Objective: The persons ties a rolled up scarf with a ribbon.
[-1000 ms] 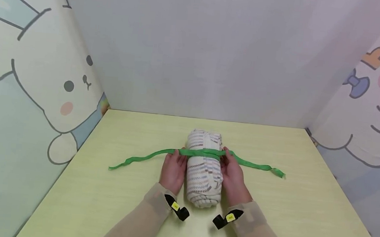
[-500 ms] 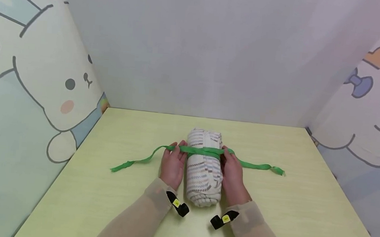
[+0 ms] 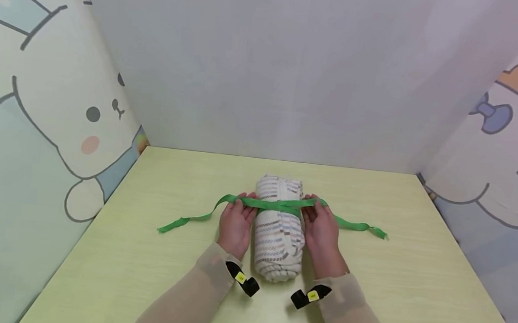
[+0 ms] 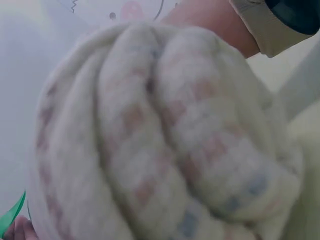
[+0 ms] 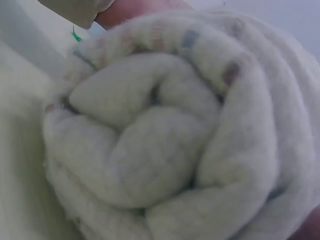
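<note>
A rolled towel (image 3: 277, 244), white with rows of small coloured marks, lies lengthwise on the table. Round its upper half runs a green ribbon (image 3: 278, 206), crossed over itself on top. Left of the roll, my left hand (image 3: 235, 228) pinches one end of the ribbon between thumb and fingers. On the other side, my right hand (image 3: 322, 235) pinches the opposite end. Both ribbon tails trail outward onto the table. The left wrist view is mostly filled by the towel's end (image 4: 160, 130), and the right wrist view by its spiral folds (image 5: 145, 140).
The pale yellow table (image 3: 162, 286) extends on both sides of the roll. A plain grey-white wall (image 3: 284, 72) stands behind it, with cartoon-printed panels (image 3: 48, 114) at the left and right.
My left hand has shifted slightly up, and the left ribbon tail has drawn inward. My right hand has moved a little right and up with the ribbon, off the towel's side. The roll stays put.
</note>
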Available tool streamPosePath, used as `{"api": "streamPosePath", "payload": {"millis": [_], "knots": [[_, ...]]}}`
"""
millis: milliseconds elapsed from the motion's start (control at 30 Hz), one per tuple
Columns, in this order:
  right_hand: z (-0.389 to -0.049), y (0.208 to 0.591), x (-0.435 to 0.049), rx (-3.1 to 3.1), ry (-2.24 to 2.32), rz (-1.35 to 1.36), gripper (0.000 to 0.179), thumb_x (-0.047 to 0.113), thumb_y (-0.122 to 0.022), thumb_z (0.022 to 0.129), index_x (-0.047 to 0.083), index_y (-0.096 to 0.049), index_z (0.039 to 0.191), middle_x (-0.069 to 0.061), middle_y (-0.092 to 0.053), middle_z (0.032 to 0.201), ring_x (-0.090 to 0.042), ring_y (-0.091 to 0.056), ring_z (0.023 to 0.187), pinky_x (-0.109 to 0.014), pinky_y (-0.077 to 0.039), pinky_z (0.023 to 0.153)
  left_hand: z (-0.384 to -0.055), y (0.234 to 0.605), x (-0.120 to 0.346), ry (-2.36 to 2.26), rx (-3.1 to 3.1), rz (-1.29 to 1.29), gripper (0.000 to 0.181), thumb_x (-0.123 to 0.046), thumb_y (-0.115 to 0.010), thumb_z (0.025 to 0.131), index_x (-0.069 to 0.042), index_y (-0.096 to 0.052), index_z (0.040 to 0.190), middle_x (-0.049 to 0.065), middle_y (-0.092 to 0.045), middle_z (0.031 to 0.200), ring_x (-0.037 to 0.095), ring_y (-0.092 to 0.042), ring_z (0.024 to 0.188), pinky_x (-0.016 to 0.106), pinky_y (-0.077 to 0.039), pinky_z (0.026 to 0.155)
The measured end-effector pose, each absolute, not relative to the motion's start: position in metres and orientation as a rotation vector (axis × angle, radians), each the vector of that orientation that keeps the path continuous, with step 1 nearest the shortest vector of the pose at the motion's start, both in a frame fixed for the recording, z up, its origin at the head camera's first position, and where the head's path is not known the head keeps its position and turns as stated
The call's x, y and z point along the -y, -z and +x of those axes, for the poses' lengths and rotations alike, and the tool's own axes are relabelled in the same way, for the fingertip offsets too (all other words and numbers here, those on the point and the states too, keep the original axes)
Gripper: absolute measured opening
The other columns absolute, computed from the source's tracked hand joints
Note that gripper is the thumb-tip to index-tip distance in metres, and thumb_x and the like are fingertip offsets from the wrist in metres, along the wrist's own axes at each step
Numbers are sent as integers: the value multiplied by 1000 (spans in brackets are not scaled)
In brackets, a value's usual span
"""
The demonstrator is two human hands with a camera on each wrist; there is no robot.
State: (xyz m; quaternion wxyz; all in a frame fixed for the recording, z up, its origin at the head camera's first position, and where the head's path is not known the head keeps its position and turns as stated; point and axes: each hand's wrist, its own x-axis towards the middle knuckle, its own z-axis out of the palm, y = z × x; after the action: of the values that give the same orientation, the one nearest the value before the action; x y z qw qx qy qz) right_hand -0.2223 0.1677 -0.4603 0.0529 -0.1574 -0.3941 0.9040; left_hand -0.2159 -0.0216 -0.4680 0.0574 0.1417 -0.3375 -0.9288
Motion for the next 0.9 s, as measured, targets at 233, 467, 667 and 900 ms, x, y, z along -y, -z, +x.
{"api": "streamPosePath", "payload": {"millis": [233,467,667,900], "knots": [[-221,460,-176,908,-2874,-462,34,23,-31,114,3,-40,140,-17,-59,130,-34,-42,144,-38,-41,113,-218,465,21,2917,867,420,28,-14,-34,114,4,-43,134,22,-64,122,35,-62,119,48,-43,111],[-221,456,-180,715,-2961,-473,27,27,-29,114,7,-44,124,-15,-64,115,-32,-39,146,-41,-40,114,-221,462,24,3025,717,325,19,-16,-32,114,-6,-47,120,13,-69,106,30,-68,109,45,-48,106],[-218,450,-185,650,-3045,-446,31,30,-32,113,7,-49,102,-11,-58,97,-27,-60,114,-38,-41,113,-224,459,22,3071,774,337,18,-15,-33,114,-9,-49,112,4,-57,88,17,-58,80,30,-52,83],[-218,450,-182,844,-3071,-336,34,30,-34,113,9,-51,93,-7,-54,82,-20,-58,79,-38,-50,101,-227,458,25,3083,864,296,15,-15,-34,113,-10,-48,109,-2,-46,73,11,-45,64,24,-42,67]]}}
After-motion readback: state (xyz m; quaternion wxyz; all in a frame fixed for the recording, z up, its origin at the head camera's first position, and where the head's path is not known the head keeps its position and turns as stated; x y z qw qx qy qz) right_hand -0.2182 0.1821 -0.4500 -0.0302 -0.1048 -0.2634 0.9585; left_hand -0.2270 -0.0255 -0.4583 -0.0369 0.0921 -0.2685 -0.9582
